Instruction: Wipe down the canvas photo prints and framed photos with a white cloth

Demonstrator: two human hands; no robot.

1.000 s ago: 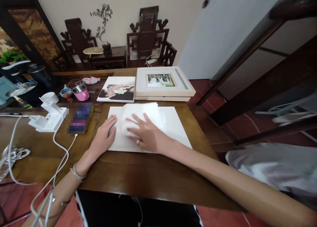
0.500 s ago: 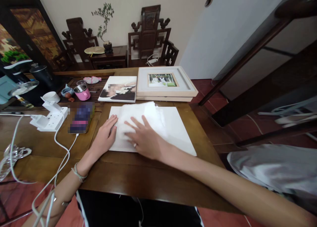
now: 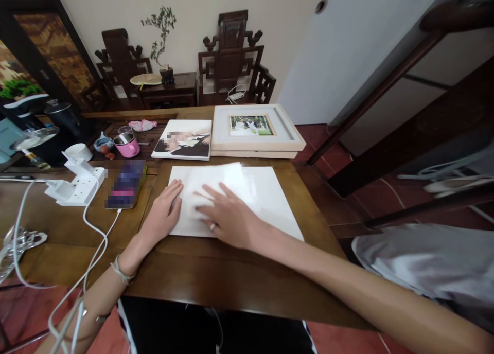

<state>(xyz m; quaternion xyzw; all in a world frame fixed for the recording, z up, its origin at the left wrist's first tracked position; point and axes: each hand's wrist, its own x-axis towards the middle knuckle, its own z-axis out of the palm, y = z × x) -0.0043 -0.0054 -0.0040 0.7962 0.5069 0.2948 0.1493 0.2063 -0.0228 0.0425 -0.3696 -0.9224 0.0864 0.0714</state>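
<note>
Pink mug [image 3: 126, 149], power strip [image 3: 83, 190], perhaps glassware [image 3: 26, 241]

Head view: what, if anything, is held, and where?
Nothing appears gripped: the right hand lies spread on the white cloth, the left hand partly on the white board.

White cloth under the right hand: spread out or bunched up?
Spread out: the white cloth lies broad and fairly flat on the white board, beneath the right hand. Whether it's folded, I cannot tell.
</note>
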